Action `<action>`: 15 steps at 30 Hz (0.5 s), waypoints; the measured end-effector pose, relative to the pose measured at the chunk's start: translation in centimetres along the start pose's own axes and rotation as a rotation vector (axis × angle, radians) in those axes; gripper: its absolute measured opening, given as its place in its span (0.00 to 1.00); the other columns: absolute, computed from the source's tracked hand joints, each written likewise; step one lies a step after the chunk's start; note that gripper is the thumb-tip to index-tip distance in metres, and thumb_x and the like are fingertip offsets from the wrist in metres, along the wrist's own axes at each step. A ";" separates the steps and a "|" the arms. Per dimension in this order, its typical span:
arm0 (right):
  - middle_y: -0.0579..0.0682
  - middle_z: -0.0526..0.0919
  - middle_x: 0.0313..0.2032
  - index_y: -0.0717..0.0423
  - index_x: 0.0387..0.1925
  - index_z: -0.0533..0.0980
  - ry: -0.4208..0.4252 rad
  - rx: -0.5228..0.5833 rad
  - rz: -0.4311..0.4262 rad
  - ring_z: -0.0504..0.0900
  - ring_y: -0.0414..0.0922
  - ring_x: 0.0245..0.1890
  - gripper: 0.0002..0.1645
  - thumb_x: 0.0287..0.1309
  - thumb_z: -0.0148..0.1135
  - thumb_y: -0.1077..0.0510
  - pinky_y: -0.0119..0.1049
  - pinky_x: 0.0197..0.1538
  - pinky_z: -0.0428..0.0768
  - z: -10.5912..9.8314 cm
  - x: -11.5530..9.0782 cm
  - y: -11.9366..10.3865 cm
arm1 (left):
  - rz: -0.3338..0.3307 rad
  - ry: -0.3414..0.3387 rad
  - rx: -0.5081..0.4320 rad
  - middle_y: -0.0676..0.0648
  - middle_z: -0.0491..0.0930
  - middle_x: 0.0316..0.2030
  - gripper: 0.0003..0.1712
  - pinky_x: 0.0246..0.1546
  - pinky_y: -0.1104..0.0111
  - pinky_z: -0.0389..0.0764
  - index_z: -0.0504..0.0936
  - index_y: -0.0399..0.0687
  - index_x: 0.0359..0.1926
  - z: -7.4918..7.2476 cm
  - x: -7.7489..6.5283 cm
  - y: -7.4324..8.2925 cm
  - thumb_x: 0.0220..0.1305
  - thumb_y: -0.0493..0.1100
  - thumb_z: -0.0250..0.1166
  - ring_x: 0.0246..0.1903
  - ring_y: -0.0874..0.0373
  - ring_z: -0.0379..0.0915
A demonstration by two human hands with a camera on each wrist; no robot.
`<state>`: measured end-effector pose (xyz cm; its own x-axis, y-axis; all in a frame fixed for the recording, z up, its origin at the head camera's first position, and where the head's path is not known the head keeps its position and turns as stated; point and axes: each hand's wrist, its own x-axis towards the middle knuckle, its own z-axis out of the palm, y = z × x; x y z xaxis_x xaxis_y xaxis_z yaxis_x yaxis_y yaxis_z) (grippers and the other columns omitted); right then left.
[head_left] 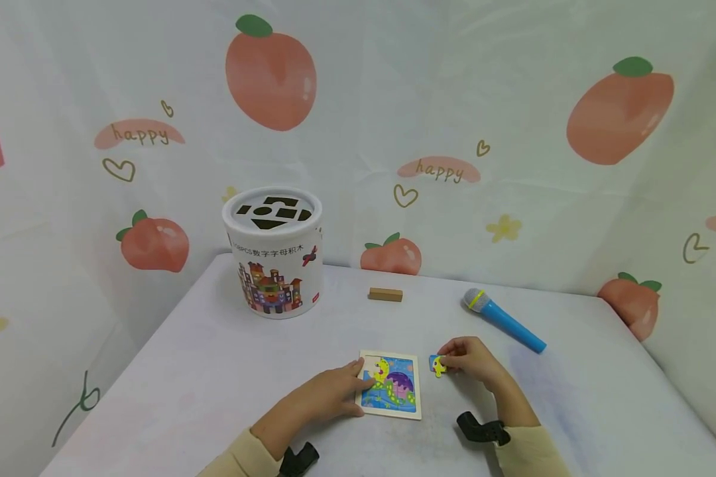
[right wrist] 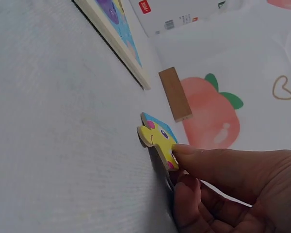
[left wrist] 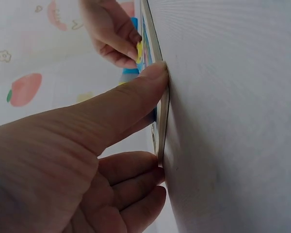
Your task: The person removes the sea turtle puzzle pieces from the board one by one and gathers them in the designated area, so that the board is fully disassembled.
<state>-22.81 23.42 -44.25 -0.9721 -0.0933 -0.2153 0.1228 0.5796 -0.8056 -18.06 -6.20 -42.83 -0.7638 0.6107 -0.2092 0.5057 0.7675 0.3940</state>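
A framed jigsaw puzzle (head_left: 419,387) with a pale wooden border and a cartoon sea picture lies flat on the table. My left hand (head_left: 328,396) holds its left side, thumb (left wrist: 153,75) and curled fingers along the border, one finger reaching over the picture. Bare pale wood shows near the top left of the picture. Just right of the frame, my right hand (head_left: 474,361) pinches a yellow and blue puzzle piece (right wrist: 160,139) between thumb and fingers. The piece is tilted close over the table, with a smiling face printed on it.
A white tub (head_left: 277,265) with shape cutouts in its lid stands at the back left. A brown wooden block (head_left: 385,294) lies behind the puzzle. Farther right is a blue toy microphone (head_left: 507,321). A peach-printed curtain (head_left: 358,99) hangs behind the white table (head_left: 215,371).
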 end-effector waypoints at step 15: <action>0.50 0.79 0.25 0.67 0.34 0.78 0.034 -0.017 -0.038 0.73 0.41 0.25 0.08 0.51 0.64 0.66 0.31 0.28 0.75 0.4 -0.2 -0.2 | -0.005 0.005 0.010 0.42 0.59 0.69 0.32 0.61 0.53 0.69 0.72 0.62 0.62 0.1 0.0 0.1 0.55 0.57 0.64 0.67 0.48 0.59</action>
<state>-22.55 23.06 -44.27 -0.9822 -0.0883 -0.1656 0.0824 0.5897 -0.8034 -18.02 -6.13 -42.86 -0.7682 0.6060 -0.2068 0.5061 0.7725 0.3836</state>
